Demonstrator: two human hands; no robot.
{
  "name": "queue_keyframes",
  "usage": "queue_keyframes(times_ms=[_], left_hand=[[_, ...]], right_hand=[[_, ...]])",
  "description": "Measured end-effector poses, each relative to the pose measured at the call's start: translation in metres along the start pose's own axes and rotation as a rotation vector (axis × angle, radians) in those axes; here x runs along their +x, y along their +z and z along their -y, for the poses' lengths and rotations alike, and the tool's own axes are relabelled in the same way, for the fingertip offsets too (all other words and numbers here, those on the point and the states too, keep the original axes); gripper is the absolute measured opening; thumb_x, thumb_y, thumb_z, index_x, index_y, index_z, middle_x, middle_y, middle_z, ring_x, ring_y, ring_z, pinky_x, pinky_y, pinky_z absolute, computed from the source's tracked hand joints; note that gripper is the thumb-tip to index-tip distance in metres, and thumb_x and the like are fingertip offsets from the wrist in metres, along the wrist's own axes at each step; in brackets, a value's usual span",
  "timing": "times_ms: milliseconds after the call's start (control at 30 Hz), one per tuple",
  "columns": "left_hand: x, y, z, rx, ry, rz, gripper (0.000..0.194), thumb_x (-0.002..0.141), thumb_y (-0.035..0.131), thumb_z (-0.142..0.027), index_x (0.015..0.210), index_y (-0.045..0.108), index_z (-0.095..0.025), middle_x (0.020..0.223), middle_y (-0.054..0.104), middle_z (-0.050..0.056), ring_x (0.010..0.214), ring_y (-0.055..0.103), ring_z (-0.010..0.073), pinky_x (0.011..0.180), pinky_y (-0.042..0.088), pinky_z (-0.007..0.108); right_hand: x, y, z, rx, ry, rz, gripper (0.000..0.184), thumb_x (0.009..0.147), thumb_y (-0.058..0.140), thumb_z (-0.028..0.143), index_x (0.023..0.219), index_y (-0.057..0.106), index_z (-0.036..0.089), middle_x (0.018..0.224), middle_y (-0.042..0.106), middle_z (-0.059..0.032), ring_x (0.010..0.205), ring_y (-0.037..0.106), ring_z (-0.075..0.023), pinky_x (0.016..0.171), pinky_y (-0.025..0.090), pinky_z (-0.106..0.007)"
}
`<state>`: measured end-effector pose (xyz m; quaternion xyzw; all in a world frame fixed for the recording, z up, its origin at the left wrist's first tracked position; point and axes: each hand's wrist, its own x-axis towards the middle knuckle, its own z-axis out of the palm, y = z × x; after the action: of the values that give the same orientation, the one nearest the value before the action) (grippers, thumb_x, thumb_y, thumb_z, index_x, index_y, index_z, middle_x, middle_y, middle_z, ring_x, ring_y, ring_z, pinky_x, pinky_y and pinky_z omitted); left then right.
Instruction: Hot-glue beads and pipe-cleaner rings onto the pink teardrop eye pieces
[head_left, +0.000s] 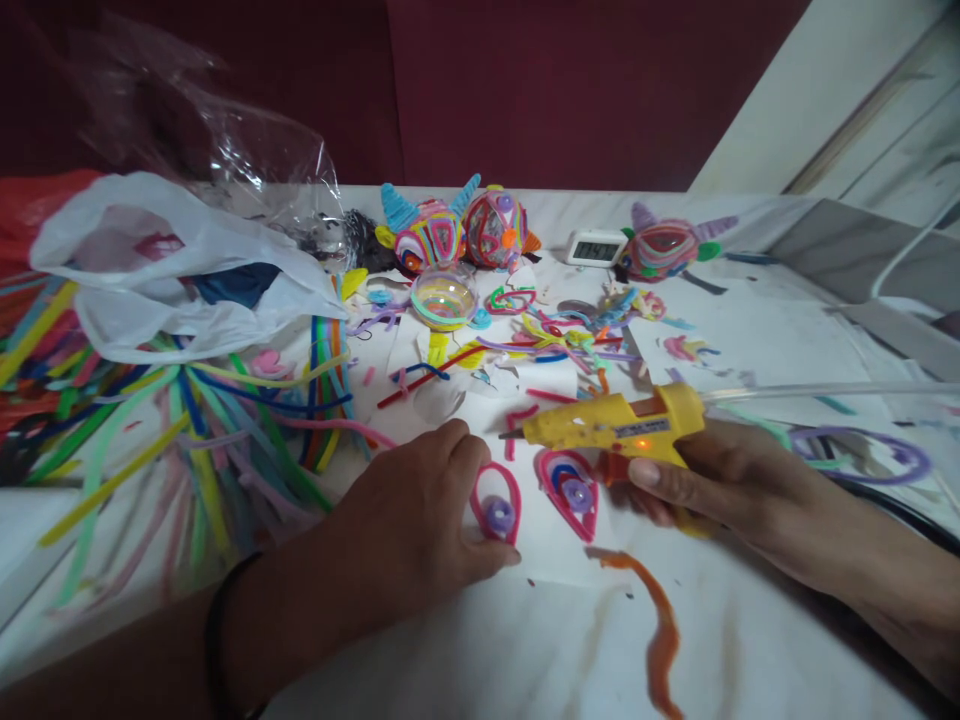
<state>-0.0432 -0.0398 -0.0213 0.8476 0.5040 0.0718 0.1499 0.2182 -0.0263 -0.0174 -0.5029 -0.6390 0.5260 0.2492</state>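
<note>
My right hand is wrapped round the handle of a yellow hot glue gun, its indicator glowing orange. The metal nozzle points left, and a clear glue stick runs out of the back. With thumb and fingers at its left and lower edges, my left hand holds a pink pipe-cleaner teardrop down on white paper. Inside it sits a purple coil. To its right lies a second pink teardrop, filled with blue and white around another purple coil.
Bundled pipe cleaners and a white plastic bag lie at left. Behind are decorated balls, a clear half-sphere, scraps and a digital clock. An orange pipe cleaner lies in front.
</note>
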Motion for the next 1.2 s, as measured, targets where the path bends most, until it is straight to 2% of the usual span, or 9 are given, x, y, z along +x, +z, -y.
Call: queue_keyframes(times_ms=[100, 233, 400, 667, 833, 1200], left_hand=[[0.0, 0.001, 0.0, -0.006, -0.004, -0.002, 0.043, 0.068, 0.069, -0.049, 0.096, 0.055, -0.02, 0.099, 0.057, 0.003, 0.086, 0.058, 0.0224, 0.072, 0.048, 0.036], [0.0, 0.0, 0.0, -0.017, -0.005, 0.013, 0.042, 0.069, 0.069, -0.049, 0.096, 0.055, -0.02, 0.099, 0.058, 0.003, 0.087, 0.058, 0.0223, 0.073, 0.048, 0.036], [0.002, -0.001, -0.002, -0.011, -0.043, 0.031, 0.045, 0.067, 0.07, -0.049, 0.098, 0.056, -0.019, 0.101, 0.059, 0.004, 0.089, 0.059, 0.0241, 0.074, 0.049, 0.038], [0.0, -0.001, -0.003, 0.017, -0.059, 0.021, 0.047, 0.067, 0.071, -0.05, 0.1, 0.056, -0.021, 0.103, 0.059, 0.004, 0.089, 0.06, 0.0244, 0.07, 0.048, 0.035], [0.0, -0.001, -0.004, 0.025, -0.072, 0.027, 0.045, 0.067, 0.071, -0.048, 0.099, 0.054, -0.021, 0.104, 0.059, 0.004, 0.088, 0.06, 0.0241, 0.069, 0.047, 0.035], [0.001, -0.005, -0.007, 0.022, -0.094, 0.053, 0.044, 0.068, 0.069, -0.047, 0.1, 0.054, -0.021, 0.103, 0.058, 0.004, 0.09, 0.06, 0.0251, 0.07, 0.047, 0.036]], right_hand=[[0.003, -0.003, 0.0, -0.023, 0.022, 0.031, 0.04, 0.08, 0.06, 0.058, 0.075, 0.061, 0.019, 0.063, 0.055, -0.0007, 0.055, 0.046, -0.012, 0.047, 0.033, -0.025], [0.007, -0.007, 0.007, -0.074, 0.038, 0.072, 0.046, 0.08, 0.057, 0.061, 0.066, 0.059, 0.017, 0.058, 0.05, 0.0006, 0.05, 0.038, -0.0096, 0.045, 0.027, -0.025], [0.01, -0.007, 0.019, -0.112, 0.03, 0.066, 0.048, 0.079, 0.059, 0.061, 0.058, 0.053, 0.018, 0.053, 0.047, 0.0017, 0.047, 0.036, -0.0085, 0.041, 0.023, -0.023], [0.013, -0.004, 0.014, -0.081, 0.039, 0.152, 0.047, 0.08, 0.057, 0.062, 0.063, 0.052, 0.018, 0.055, 0.046, 0.0032, 0.047, 0.035, -0.0076, 0.041, 0.022, -0.023], [0.011, -0.004, 0.015, -0.104, 0.06, 0.144, 0.046, 0.078, 0.059, 0.061, 0.067, 0.053, 0.018, 0.055, 0.046, 0.0038, 0.048, 0.034, -0.0078, 0.041, 0.023, -0.022], [0.012, -0.001, 0.013, -0.058, 0.069, 0.115, 0.049, 0.073, 0.064, 0.063, 0.058, 0.049, 0.019, 0.05, 0.042, 0.0052, 0.046, 0.032, -0.007, 0.038, 0.022, -0.02]])
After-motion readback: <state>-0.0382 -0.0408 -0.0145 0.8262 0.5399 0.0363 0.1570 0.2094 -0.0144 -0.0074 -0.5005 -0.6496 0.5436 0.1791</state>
